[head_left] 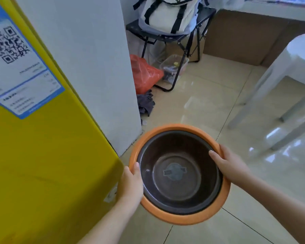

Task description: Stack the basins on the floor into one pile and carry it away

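A dark metal basin [176, 176] sits nested inside an orange plastic basin [180, 218], whose rim shows all around it. The pile is held up above the tiled floor, in front of me. My left hand [130, 184] grips the left rim with the thumb over the edge. My right hand [227, 164] grips the right rim, fingers reaching over onto the metal basin's lip. A round label shows at the bottom of the metal basin.
A yellow cabinet [42, 164] with a blue QR sticker stands close on my left, a white panel [88, 59] behind it. Ahead are a red bag [144, 74], dark cloth, and a black folding chair [176, 36] with a backpack. A white plastic stool [289, 76] stands on the right.
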Demonstrator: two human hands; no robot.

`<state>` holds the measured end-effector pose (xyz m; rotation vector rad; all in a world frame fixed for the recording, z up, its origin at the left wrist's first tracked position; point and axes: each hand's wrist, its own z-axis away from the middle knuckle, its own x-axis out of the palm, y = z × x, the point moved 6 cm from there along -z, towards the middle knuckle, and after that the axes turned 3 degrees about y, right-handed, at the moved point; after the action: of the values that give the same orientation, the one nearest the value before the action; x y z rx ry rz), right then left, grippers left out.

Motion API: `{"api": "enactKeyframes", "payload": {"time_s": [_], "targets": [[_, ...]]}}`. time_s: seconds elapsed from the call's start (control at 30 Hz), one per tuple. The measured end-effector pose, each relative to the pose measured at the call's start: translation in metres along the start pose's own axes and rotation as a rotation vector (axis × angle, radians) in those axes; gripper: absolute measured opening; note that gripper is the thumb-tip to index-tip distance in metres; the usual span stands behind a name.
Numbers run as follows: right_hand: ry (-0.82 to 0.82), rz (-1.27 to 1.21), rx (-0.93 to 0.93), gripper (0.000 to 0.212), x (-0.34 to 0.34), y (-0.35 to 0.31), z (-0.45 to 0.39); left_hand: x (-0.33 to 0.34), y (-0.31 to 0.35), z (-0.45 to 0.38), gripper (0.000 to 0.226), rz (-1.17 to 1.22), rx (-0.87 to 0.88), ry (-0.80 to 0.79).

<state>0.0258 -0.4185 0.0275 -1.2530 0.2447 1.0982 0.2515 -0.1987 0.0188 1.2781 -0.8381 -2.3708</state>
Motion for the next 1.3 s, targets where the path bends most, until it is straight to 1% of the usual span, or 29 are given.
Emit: {"api": "enactKeyframes", "payload": {"time_s": [0.1,0.2,0.27,0.37,0.47,0.6,0.7,0.8,0.93,1.07,1.13,1.2,1.27,1.3], "targets": [[0.008,0.054,0.010,0.034,-0.007,-0.027,-0.037,0.004,0.019,-0.013,0.055,0.012,-0.004,0.051],[0.024,0.117,-0.027,0.035,0.004,-0.025,-0.084,0.032,0.014,-0.032,0.052,0.054,-0.077,0.048],[0.032,0.073,-0.051,0.037,0.017,-0.019,-0.120,0.047,0.014,-0.044,0.048,0.042,-0.083,0.052],[-0.059,0.079,-0.046,0.042,0.049,-0.009,-0.163,0.066,0.006,-0.074,0.044,0.040,-0.068,0.105],[-0.131,0.113,-0.070,0.047,0.077,-0.016,-0.200,0.087,-0.016,-0.103,0.044,0.106,-0.171,0.176],[-0.202,0.145,-0.160,0.051,0.111,-0.050,-0.236,0.103,-0.038,-0.104,0.039,0.223,-0.284,0.255],[-0.245,0.174,-0.210,0.047,0.134,-0.065,-0.246,0.107,-0.054,-0.099,0.032,0.229,-0.344,0.271],[-0.254,0.198,-0.232,0.043,0.152,-0.061,-0.251,0.103,-0.062,-0.104,0.037,0.214,-0.322,0.298],[-0.245,0.153,-0.228,0.037,0.160,-0.049,-0.250,0.109,-0.069,-0.108,0.035,0.187,-0.335,0.296],[-0.210,0.179,-0.297,0.036,0.160,-0.053,-0.248,0.111,-0.073,-0.107,0.037,0.192,-0.378,0.306],[-0.230,0.215,-0.297,0.039,0.159,-0.055,-0.248,0.110,-0.074,-0.107,0.037,0.187,-0.398,0.285],[-0.264,0.257,-0.270,0.046,0.155,-0.058,-0.249,0.106,-0.073,-0.109,0.041,0.179,-0.399,0.240],[-0.240,0.301,-0.256,0.055,0.142,-0.065,-0.248,0.095,-0.067,-0.111,0.047,0.089,-0.387,0.191],[-0.216,0.319,-0.251,0.058,0.131,-0.069,-0.246,0.089,-0.062,-0.110,0.049,0.001,-0.372,0.164]]}}
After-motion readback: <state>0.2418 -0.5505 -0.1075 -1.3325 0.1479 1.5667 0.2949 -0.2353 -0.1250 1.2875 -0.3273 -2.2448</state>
